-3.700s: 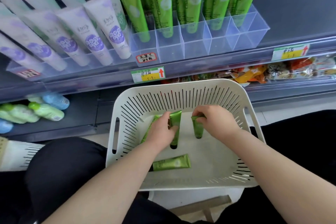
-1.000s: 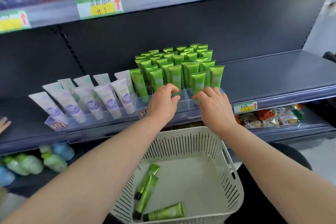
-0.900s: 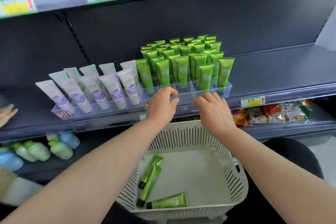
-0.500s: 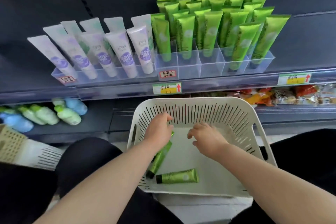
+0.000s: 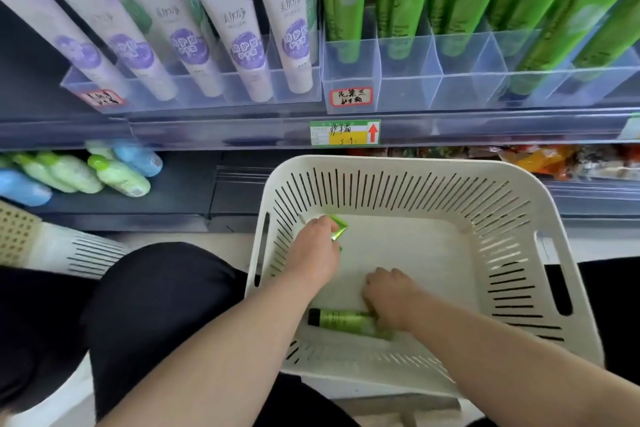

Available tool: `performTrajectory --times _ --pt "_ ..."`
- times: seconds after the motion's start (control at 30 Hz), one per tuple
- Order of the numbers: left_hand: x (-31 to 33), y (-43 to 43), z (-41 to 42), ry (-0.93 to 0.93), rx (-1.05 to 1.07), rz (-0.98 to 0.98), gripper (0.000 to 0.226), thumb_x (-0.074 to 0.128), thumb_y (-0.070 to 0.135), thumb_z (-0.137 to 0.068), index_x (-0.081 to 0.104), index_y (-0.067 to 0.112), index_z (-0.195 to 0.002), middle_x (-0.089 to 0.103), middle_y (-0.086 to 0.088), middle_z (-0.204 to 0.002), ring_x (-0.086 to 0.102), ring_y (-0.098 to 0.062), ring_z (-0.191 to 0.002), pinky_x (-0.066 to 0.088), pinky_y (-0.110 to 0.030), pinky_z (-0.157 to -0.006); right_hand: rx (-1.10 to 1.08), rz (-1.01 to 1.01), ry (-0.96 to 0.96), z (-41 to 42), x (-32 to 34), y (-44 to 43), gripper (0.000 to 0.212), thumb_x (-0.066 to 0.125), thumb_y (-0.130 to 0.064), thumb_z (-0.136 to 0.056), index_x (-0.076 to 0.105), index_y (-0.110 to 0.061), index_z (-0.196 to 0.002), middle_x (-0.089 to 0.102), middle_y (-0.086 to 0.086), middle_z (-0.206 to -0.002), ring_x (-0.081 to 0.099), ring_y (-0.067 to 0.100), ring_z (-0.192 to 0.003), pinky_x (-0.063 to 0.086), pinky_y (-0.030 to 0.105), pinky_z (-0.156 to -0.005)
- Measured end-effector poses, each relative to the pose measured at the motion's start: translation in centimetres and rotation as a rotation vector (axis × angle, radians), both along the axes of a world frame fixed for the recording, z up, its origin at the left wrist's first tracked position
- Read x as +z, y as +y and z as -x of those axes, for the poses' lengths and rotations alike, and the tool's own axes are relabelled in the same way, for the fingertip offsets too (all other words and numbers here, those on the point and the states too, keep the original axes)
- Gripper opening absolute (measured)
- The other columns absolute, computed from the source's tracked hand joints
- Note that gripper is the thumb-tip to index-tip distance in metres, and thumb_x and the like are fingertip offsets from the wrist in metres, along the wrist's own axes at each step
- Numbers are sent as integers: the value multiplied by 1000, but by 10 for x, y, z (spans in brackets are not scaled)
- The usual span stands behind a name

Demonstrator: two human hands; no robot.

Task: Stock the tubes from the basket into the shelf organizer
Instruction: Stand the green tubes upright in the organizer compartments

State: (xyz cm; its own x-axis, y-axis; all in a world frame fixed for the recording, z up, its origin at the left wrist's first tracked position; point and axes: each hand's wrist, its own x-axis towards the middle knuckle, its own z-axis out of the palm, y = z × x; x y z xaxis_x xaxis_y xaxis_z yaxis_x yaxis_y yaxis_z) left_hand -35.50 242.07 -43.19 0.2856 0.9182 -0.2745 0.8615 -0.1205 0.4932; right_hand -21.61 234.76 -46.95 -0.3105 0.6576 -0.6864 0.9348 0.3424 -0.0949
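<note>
Tubes are lying in the white basket (image 5: pixel 512 184): the left hand (image 5: pixel 317 250) is closing its grip around a green tube (image 5: pixel 338 229) near the far-left wall, while the right hand (image 5: pixel 389 298) is apparently clamping the tail of another green tube (image 5: pixel 341 319) lying flat by the near wall.

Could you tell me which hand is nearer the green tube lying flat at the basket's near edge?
Right. The right hand is on the green tube; the left hand is farther back, closed on another tube.
</note>
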Motion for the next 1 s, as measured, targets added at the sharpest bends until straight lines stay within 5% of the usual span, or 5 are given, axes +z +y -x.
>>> performTrajectory --times 0.37,0.53,0.77,1.0 --pt "-5 2 -5 129 -54 -13 32 57 12 -92 53 11 -124 55 -5 -118 56 -21 -104 49 -35 -88 -207 -11 192 -35 32 9 24 60 -26 -79 59 -28 -103 63 -3 -107 58 20 -100 41 26 -77" --pt "-16 -1 -16 404 -218 -13 40 50 -5 -86 45 6 -124 50 -13 -120 51 -29 -109 48 -40 -87 -356 -112 334 -64 77 7 17 62 -26 -82 62 -32 -97 61 -11 -101 57 13 -95 48 30 -84" --pt "-34 -8 -21 633 -240 60 33 43 -2 -91 47 6 -123 57 -14 -120 58 -32 -109 48 -39 -81 -516 -270 320 -76 85 -5 14 58 -24 -85 61 -30 -97 64 -8 -95 58 20 -89 50 34 -77" --pt "-22 -11 -27 475 -243 89 19 49 11 -91 54 13 -109 60 -10 -109 60 -30 -100 45 -35 -71 -560 -338 279 -82 80 1 15 51 -19 -89 55 -23 -103 59 0 -96 56 22 -83 51 35 -70"
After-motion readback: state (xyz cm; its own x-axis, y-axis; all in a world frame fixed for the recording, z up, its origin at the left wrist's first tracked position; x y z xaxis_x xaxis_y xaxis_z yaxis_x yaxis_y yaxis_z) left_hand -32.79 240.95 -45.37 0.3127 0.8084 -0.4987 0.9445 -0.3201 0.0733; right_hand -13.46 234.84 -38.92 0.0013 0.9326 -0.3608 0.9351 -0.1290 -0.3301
